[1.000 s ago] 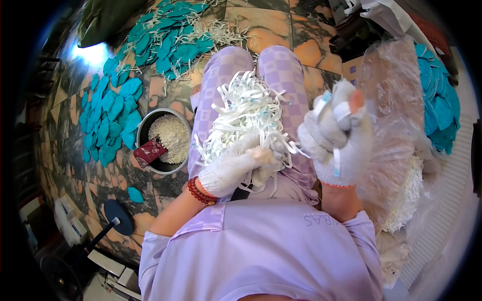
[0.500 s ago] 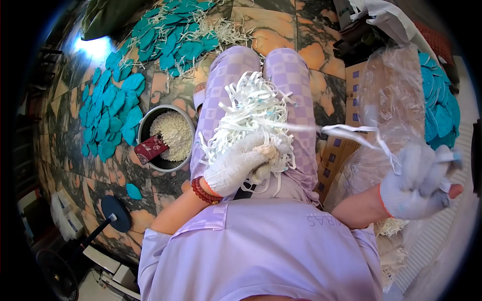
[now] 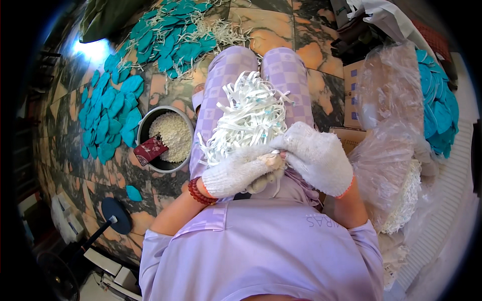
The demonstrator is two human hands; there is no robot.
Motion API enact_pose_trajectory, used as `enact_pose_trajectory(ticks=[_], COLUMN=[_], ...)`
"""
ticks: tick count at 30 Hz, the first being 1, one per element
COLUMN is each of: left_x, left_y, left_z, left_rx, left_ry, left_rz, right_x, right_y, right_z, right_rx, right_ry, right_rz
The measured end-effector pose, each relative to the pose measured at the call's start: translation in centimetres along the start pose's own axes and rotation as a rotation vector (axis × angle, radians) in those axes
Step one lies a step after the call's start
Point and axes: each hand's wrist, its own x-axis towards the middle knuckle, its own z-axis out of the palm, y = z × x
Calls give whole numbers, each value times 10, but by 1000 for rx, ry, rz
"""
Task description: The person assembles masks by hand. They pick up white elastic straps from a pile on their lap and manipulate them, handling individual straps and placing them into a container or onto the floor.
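Observation:
A heaped tangle of thin white straps [image 3: 248, 118] with small bluish bits along them lies across my lap. My left hand [image 3: 236, 173], in a white knit glove with bare fingertips, is closed at the near edge of that heap, and a strap end hangs below its fingers. Against its thumb and fingertips, my right hand [image 3: 319, 158], gloved alike, pinches with its fingers pressed together. Whatever sits between the right fingertips is too small and covered to make out.
On the floor at left stands a round pot [image 3: 188, 150] of small white pieces with a dark red packet [image 3: 149, 150] on it. Teal petal-shaped pieces [image 3: 113, 105] spread beyond. At right are a cardboard box [image 3: 352, 95], clear plastic bags [image 3: 389, 105] and more teal pieces [image 3: 436, 103].
My right hand has come in from the far right, where a white strap stretched out to it, and now meets my left hand. The left hand has stayed almost in place.

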Motion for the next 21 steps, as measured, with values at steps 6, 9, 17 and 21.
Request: enact_pose_trajectory(ticks=[6,9,17,21], left_x=[1,-2,2,0], left_y=[-6,-3,5,9], left_z=[-8,-8,-8,-1], left_rx=[6,5,59,55], left_ry=[-113,-86,-71,-32], left_rz=[34,98,110,50], right_x=[0,-5,-11,-15], right_y=[13,19,10,31], right_z=[1,-15,-3,17], right_rx=[415,817,1057,391], right_ry=[392,587,78,105], right_rz=[158,277,317,14])
